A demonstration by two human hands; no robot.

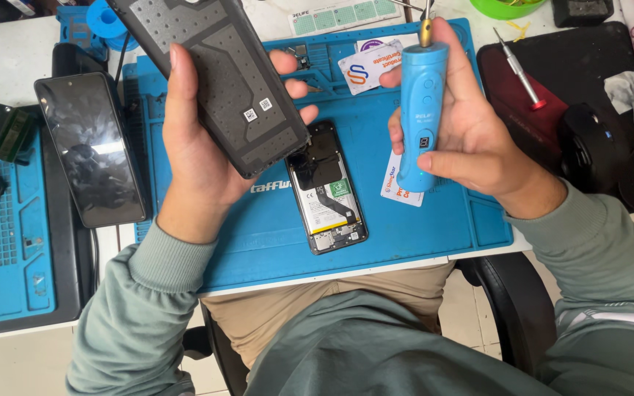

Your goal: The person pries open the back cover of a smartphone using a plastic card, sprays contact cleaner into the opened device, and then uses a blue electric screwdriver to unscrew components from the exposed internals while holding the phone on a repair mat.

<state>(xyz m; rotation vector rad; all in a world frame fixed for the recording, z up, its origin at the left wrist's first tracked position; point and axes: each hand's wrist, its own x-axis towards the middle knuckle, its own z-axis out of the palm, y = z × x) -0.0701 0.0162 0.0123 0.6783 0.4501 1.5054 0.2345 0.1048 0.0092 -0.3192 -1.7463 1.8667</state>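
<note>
The left hand (203, 147) grasps a dark phone back cover (218, 77), lifted above the blue repair mat (434, 227). The right hand (471, 125) clenches a blue electric screwdriver (420, 110) upright. Between them, on the mat, lies an opened smartphone (328, 194), partly under the cover.

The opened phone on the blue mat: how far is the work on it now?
Done: the back cover is off, held in the left hand. In hand: the right hand holds a blue electric screwdriver. Left: the opened phone lies exposed on the blue mat, not closed.
</note>
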